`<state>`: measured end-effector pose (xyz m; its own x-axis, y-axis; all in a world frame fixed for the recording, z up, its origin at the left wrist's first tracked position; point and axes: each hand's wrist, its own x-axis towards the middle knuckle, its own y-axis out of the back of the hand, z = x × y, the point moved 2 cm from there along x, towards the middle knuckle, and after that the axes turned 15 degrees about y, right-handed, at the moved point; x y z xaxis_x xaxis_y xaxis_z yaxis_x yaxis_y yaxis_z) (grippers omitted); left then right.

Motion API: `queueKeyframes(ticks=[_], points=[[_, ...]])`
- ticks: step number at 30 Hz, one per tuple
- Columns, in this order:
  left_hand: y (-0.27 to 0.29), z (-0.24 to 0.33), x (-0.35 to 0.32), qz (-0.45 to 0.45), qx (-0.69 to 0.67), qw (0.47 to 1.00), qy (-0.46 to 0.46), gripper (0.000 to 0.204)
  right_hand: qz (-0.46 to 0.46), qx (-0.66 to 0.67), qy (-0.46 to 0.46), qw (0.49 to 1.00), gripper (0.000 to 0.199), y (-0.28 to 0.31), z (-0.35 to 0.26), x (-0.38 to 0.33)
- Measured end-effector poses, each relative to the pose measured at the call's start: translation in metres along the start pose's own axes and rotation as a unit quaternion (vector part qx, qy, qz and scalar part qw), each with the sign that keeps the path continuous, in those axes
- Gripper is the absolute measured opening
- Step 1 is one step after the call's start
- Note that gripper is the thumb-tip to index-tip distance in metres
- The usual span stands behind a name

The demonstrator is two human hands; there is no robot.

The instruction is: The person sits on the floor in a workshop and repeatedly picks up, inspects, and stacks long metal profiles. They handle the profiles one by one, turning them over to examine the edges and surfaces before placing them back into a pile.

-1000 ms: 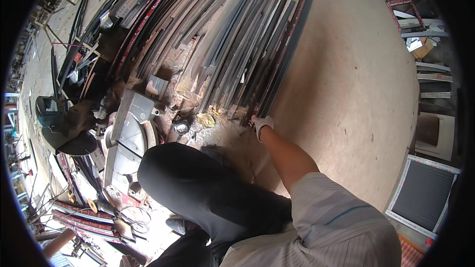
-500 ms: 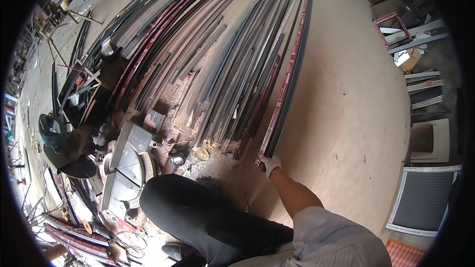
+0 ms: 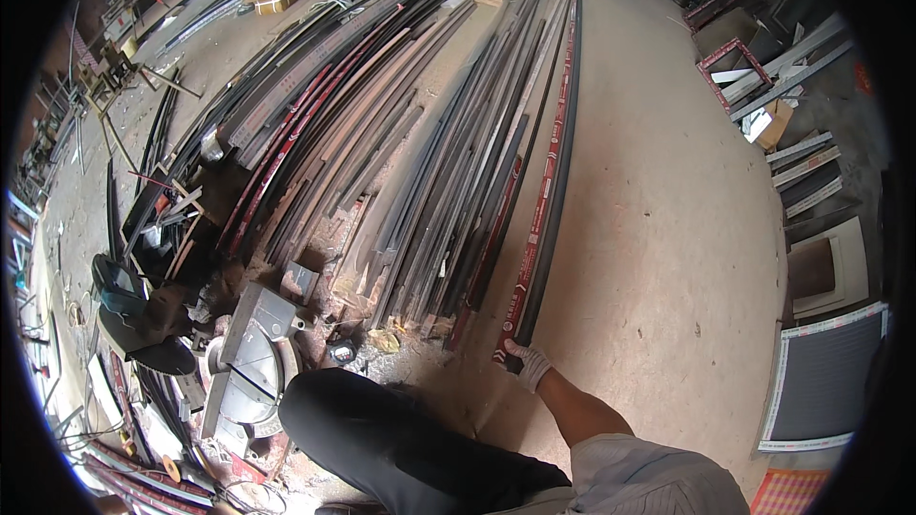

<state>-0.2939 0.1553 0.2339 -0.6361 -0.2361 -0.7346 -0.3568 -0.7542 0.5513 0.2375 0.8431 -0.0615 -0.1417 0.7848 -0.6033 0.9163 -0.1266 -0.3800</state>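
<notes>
Currently I saw the right hand, gloved, fingers closed on the near end of the red-and-black bar, lower centre; left hand unseen. Next probably needs a straight lift.

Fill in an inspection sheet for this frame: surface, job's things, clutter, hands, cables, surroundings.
Surface: bare dusty concrete floor, debris near the bar ends.
Job's things: long red-and-black metal bar lying at the right edge of the pile of long metal bars and profiles, its near end at the gloved hand.
Clutter: grey circular chop saw, dark welding helmet, scrap offcuts around them.
Hands: right hand in a white glove, grip on the bar's near end; left hand not in view.
Cables: thin leads on the floor at lower left, too small to trace.
Surroundings: framed metal panels and stacked frames at right; the person's dark trouser leg below.
</notes>
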Motion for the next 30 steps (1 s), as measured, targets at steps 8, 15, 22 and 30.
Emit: queueKeyframes(ticks=[8, 15, 22, 30], points=[[-0.082, 0.092, -0.017, -0.084, -0.055, 0.979, -0.179, 0.026, -0.095, 0.053, 0.008, 0.994, 0.041, -0.053, -0.031, -0.021], [-0.267, 0.216, -0.193, -0.044, 0.052, 0.919, -0.388, 0.028, -0.132, 0.053, 0.044, 0.989, 0.031, -0.158, -0.095, -0.078], [-0.384, 0.263, -0.310, -0.259, 0.075, 0.821, -0.502, 0.020, -0.118, 0.085, 0.046, 0.988, 0.041, -0.204, -0.140, -0.129], [-0.482, 0.244, -0.334, -0.431, 0.103, 0.795, -0.415, 0.036, -0.127, 0.077, 0.046, 0.988, 0.046, -0.237, -0.169, -0.176]])
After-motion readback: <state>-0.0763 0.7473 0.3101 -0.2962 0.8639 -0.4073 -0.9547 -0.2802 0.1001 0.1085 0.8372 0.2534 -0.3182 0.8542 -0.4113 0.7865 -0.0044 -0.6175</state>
